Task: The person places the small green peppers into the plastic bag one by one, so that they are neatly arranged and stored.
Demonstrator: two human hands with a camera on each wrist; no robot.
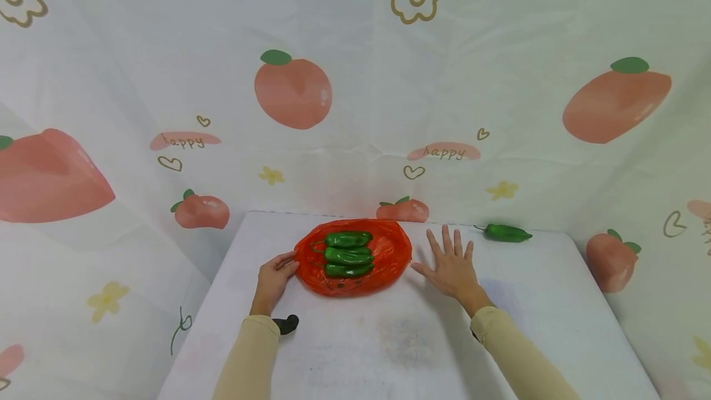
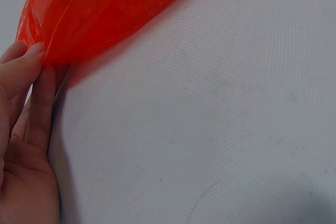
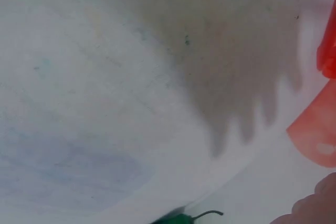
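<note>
A red plastic bag (image 1: 389, 258) lies spread on the white table, with several green peppers (image 1: 349, 255) stacked in a row on it, stems to the left. At the bag's left edge my left hand (image 1: 274, 278) pinches the thin plastic between thumb and fingers; the left wrist view shows the bag's edge (image 2: 79, 30) held there. My right hand (image 1: 451, 267) is spread flat with straight fingers, just right of the bag, holding nothing. Its shadow falls on the table in the right wrist view, where fingertips (image 3: 310, 208) show at the corner.
One more green pepper (image 1: 507, 233) lies near the table's back edge, right of my right hand. A patterned cloth (image 1: 355, 165) hangs behind and beside the white table (image 1: 355, 350). Part of a dark wrist strap or mount (image 1: 287, 325) shows by the left sleeve.
</note>
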